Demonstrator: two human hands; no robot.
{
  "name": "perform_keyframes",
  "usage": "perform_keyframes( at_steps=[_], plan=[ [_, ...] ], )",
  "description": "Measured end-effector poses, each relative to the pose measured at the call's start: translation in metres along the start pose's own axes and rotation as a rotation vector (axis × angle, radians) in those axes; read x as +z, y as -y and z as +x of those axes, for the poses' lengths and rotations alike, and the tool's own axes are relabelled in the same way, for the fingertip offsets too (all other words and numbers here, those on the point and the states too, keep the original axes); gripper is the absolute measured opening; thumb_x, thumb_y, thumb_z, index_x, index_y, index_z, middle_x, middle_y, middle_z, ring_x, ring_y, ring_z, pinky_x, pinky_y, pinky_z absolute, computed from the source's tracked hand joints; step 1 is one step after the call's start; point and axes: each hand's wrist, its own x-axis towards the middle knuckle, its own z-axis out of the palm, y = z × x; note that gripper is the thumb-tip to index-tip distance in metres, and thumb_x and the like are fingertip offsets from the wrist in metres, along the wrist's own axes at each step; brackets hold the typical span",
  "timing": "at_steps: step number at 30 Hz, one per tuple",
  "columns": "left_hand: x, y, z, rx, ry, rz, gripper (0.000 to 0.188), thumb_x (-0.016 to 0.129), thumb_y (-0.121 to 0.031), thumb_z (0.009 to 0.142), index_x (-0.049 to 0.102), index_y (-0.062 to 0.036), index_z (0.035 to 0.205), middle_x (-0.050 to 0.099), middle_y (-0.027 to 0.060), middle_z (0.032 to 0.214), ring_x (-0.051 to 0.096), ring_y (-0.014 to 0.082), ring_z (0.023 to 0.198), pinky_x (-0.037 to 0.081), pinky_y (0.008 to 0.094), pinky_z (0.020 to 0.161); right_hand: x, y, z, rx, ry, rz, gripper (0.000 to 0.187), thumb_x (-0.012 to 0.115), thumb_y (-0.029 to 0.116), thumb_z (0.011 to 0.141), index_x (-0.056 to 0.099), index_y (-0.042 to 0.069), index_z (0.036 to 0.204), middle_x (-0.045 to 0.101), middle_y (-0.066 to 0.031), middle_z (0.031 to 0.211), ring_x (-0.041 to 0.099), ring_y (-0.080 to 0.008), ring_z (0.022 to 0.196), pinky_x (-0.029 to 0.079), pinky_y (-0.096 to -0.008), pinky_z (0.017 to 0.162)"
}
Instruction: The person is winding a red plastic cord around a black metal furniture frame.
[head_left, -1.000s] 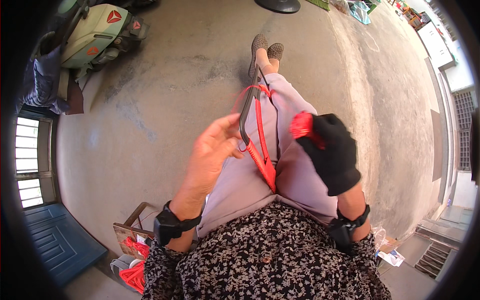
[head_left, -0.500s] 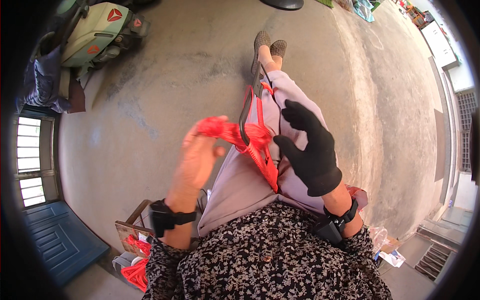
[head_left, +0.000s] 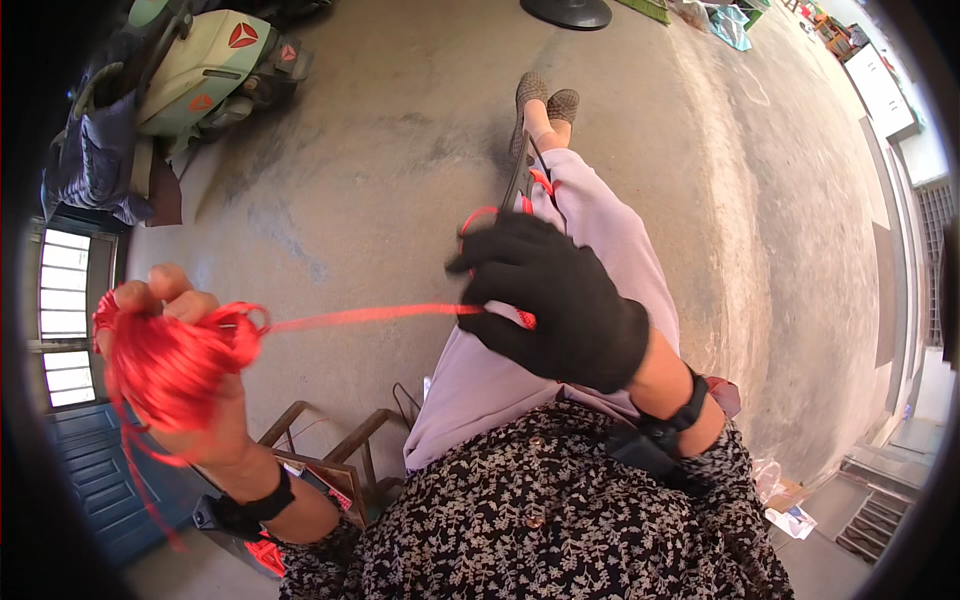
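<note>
A bundle of glossy red cord point(head_left: 165, 370) is gripped in my bare left hand point(head_left: 187, 304), raised far out at the left. One taut red strand point(head_left: 370, 317) runs from it across to my right hand point(head_left: 555, 300), which wears a black glove. The gloved fingers are curled over a red woven strip point(head_left: 525, 318) above my lap, closed around the cord there. A thin black frame point(head_left: 515, 185) stretches from under that glove toward my shoes, with a small red wrapping point(head_left: 541, 181) near its far end. The glove hides most of the strip.
Pale purple trousers point(head_left: 610, 235) cover my outstretched legs. At the upper left stands a parked scooter point(head_left: 205, 75). A wooden frame point(head_left: 345, 440) and more red cord point(head_left: 265, 556) lie low at my left, near a blue door point(head_left: 110, 480). A black round base point(head_left: 567, 12) stands at the far end.
My left hand has swung out to the left with the cord bundle, drawing a strand straight. My gloved right hand has moved left and closed over the woven strip on the frame.
</note>
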Motion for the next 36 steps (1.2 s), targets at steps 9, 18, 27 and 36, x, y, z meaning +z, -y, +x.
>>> perform_keyframes(
  at_steps=[9,18,27,36],
  plan=[
    [-0.069,0.112,0.010,-0.421,-0.261,0.593,0.035,0.066,-0.019,0.083,0.058,0.0014,0.110,0.059,0.0071,0.106,0.054,0.0114,0.089,0.045,0.0268,0.082,-0.035,0.026,-0.074,0.517,0.165,1.288,0.013,0.063,0.004,0.086,0.063,-0.003,0.097,0.067,-0.0089,0.089,0.064,-0.0154,0.085,0.048,-0.0318,0.086],
    [-0.056,0.208,0.012,-0.291,-0.112,1.373,0.027,0.072,-0.005,0.076,0.059,-0.0006,0.099,0.061,0.0016,0.077,0.060,0.0110,0.071,0.050,0.0283,0.066,-0.035,0.049,-0.084,0.601,0.037,1.408,0.007,0.062,0.003,0.087,0.062,-0.002,0.092,0.063,-0.0045,0.083,0.058,-0.0102,0.073,0.047,-0.0259,0.064],
    [-0.050,0.135,0.037,-0.057,-0.318,0.547,0.031,0.050,-0.020,0.095,0.053,0.0012,0.118,0.063,0.0082,0.103,0.059,0.0148,0.098,0.047,0.0294,0.085,-0.036,-0.024,-0.028,1.012,-0.215,0.911,0.015,0.056,0.011,0.092,0.063,0.000,0.099,0.063,-0.0030,0.081,0.057,-0.0079,0.065,0.046,-0.0243,0.057],
    [-0.069,0.167,0.031,0.175,0.238,2.085,0.028,0.066,-0.003,0.070,0.061,-0.0025,0.097,0.059,0.0150,0.085,0.057,0.0346,0.077,0.048,0.0406,0.072,0.049,-0.047,-0.054,0.409,-0.097,0.095,0.041,0.072,0.020,0.073,0.063,0.017,0.113,0.049,-0.0133,0.133,0.056,-0.0305,0.113,0.048,-0.0402,0.092]
  ],
)
